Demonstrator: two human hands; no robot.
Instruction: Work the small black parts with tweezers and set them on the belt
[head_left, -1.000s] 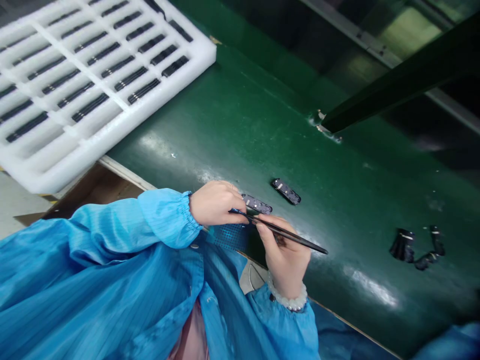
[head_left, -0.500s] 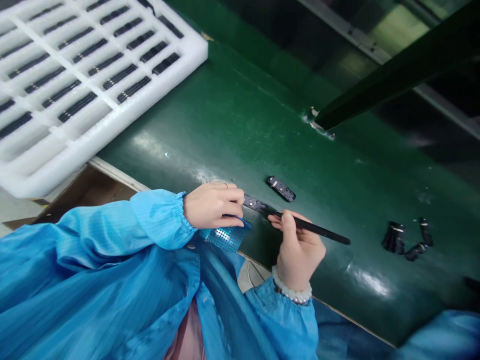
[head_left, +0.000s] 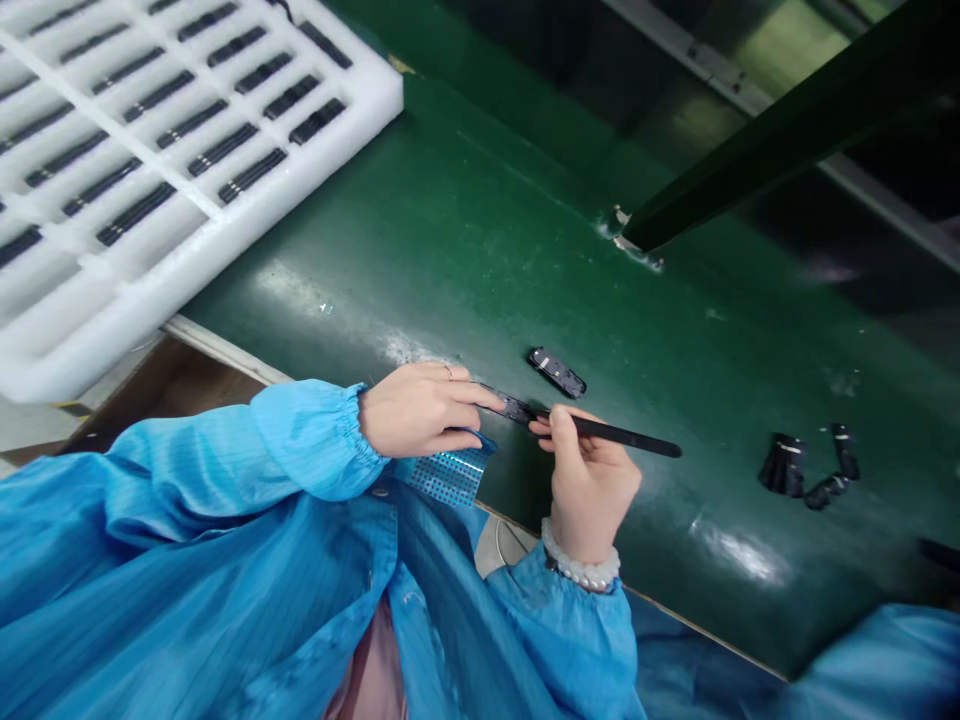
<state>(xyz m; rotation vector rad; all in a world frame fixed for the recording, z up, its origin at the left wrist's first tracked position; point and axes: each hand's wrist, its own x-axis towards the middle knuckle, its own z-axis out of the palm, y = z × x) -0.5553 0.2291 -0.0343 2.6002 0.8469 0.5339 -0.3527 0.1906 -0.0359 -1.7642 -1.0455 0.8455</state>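
small black part (head_left: 514,407) is pinched in the left hand (head_left: 420,410) and probed by a black tool (head_left: 615,435) gripped in the right hand (head_left: 589,480); a steady tip is needed.

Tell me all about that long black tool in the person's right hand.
The black tool is long, thin and matte, maybe tweezers, though blur hides any split. It lies almost level above the green surface, pinched near its front end by the right hand. Its tip meets the small black part that the left hand holds.
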